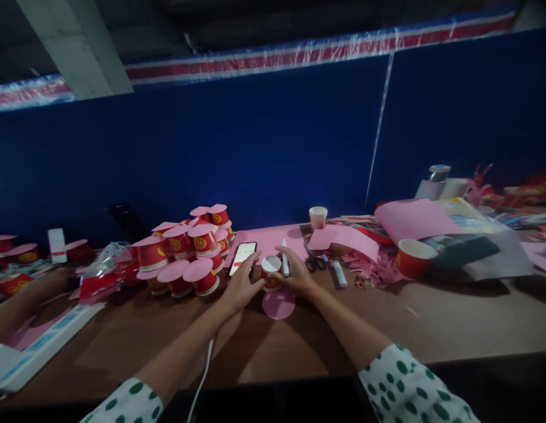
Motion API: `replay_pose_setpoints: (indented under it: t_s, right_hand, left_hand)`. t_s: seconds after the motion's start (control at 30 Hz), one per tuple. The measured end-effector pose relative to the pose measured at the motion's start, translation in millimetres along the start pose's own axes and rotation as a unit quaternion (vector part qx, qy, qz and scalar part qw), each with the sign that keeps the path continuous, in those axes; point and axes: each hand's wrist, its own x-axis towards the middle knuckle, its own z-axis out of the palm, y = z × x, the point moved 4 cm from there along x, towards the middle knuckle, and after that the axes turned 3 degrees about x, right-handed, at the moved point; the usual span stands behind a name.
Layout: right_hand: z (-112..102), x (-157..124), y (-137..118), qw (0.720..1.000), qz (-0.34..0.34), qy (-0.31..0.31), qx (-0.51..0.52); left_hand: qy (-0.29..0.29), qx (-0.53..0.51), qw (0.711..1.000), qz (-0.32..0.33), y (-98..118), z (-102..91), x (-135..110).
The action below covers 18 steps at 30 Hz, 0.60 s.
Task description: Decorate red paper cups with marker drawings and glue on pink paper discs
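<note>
My left hand (242,285) and my right hand (296,271) both close around a small red paper cup (270,274) turned upside down on the brown table (387,329). My right hand also holds a white marker pen (285,258) upright between its fingers. A pink paper disc (279,305) lies flat just in front of the cup. A phone (242,258) with a lit screen rests behind my left hand.
A pile of red cups with pink paper discs (185,252) stands at the left. Scissors (314,261), a glue stick (340,274), pink paper scraps (370,267), an open red cup (413,257) and pink sheets (414,218) lie at the right. A blue partition (273,158) backs the table.
</note>
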Motion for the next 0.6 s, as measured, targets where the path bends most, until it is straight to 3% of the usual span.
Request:
replay_pose_setpoints:
  t_s: [0.4, 0.5, 0.6]
  right_hand:
    - [3.3, -1.6, 0.9, 0.992, 0.023, -0.012, 0.123]
    - [1.3, -1.9, 0.7, 0.991, 0.034, -0.001, 0.131]
    - [-0.7, -2.6, 0.8, 0.99, 0.05, 0.013, 0.131]
  left_hand:
    - [-0.011, -0.009, 1.0, -0.011, 5.1, 4.8, 7.5]
    - [0.002, -0.023, 0.999, -0.023, 1.0, -5.7, 6.5]
    - [0.012, -0.039, 0.999, -0.036, -0.4, -29.0, 0.8]
